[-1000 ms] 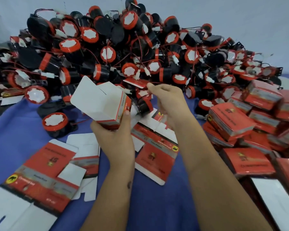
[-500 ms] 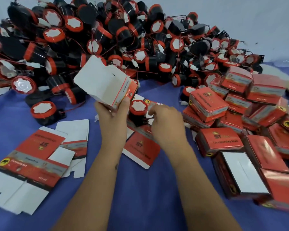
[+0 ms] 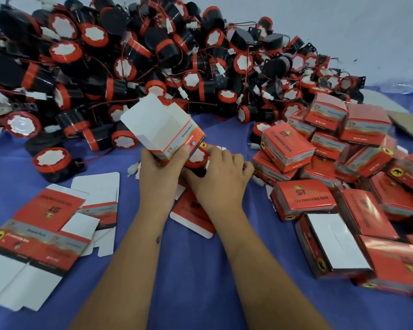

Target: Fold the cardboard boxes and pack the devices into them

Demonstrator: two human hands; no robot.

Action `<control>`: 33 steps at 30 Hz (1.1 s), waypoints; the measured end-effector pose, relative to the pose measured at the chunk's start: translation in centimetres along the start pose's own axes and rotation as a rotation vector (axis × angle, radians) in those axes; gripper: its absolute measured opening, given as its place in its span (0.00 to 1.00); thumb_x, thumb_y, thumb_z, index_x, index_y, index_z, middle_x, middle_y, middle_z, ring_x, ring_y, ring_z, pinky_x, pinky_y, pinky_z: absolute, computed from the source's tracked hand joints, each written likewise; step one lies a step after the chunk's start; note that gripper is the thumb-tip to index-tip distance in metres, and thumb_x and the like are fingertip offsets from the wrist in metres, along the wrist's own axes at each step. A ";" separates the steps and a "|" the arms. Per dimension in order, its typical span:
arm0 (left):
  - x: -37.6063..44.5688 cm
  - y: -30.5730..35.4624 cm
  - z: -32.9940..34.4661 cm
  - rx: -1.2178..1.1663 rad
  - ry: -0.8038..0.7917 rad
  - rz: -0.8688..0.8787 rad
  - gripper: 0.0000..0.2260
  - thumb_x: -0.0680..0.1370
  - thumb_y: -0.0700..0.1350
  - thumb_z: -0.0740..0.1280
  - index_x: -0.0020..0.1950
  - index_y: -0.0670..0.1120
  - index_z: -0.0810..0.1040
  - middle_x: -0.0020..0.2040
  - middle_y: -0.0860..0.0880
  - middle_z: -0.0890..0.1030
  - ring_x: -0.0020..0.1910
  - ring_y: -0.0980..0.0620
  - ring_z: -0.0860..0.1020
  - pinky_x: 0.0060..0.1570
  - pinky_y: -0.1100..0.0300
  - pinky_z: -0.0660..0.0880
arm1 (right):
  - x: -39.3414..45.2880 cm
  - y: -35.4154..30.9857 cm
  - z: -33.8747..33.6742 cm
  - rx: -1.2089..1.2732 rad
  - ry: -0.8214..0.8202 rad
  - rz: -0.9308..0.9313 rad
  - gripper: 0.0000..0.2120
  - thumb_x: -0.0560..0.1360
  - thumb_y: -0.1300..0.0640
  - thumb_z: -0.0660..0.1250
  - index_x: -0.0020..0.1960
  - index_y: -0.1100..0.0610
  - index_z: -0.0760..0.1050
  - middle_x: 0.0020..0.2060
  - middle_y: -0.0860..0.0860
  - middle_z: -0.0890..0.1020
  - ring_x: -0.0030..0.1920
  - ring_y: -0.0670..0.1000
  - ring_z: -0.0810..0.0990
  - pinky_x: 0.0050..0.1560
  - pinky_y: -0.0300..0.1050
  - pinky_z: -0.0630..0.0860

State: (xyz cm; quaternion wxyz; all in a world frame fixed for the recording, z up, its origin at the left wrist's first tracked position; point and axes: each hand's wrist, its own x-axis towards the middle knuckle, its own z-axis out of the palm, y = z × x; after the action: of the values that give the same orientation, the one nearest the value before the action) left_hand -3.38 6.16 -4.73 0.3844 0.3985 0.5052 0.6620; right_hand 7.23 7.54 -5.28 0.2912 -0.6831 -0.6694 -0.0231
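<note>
Mid-task: L hand (image 3: 159,177) gripping erected open box (image 3: 163,129) above blue counter (image 3: 200,270), R hand (image 3: 221,179) curled round one device (image 3: 197,158) just beside it, approx. dozen+ packed boxes (image 3: 332,163) at right, big device pile (image 3: 129,60) & flat blanks (image 3: 41,232) left to do.

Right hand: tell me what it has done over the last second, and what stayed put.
The right hand came back from the device pile toward the person and now grips one device, brought beside the open box. The left hand still holds that box, open end up and tilted. The flat boxes and packed boxes lie as before.
</note>
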 end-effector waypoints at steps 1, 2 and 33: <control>0.0 0.0 0.0 0.004 -0.006 0.005 0.17 0.73 0.53 0.75 0.57 0.60 0.72 0.51 0.65 0.82 0.52 0.67 0.80 0.44 0.73 0.76 | 0.1 0.1 0.0 0.016 -0.009 -0.007 0.31 0.70 0.29 0.64 0.63 0.50 0.72 0.60 0.49 0.77 0.63 0.56 0.69 0.68 0.56 0.57; -0.1 0.0 0.0 -0.002 -0.003 0.007 0.17 0.73 0.53 0.74 0.57 0.60 0.72 0.51 0.66 0.82 0.52 0.67 0.80 0.45 0.73 0.77 | 0.2 0.1 0.0 0.049 -0.014 -0.003 0.30 0.69 0.29 0.64 0.63 0.48 0.73 0.60 0.47 0.77 0.64 0.55 0.69 0.67 0.55 0.56; 0.8 0.8 -2.3 0.514 -0.266 -0.047 0.28 0.72 0.46 0.76 0.70 0.54 0.70 0.63 0.56 0.78 0.63 0.52 0.75 0.65 0.49 0.74 | -1.0 -0.9 -2.8 0.103 -0.041 -0.368 0.22 0.69 0.56 0.59 0.62 0.57 0.76 0.61 0.52 0.78 0.62 0.54 0.74 0.71 0.54 0.52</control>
State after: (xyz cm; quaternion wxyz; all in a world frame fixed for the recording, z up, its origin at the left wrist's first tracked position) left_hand -5.93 5.89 -4.21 0.3489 0.5542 0.6107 0.4451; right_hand 7.30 5.42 -3.02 0.3028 -0.5339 -0.7890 -0.0277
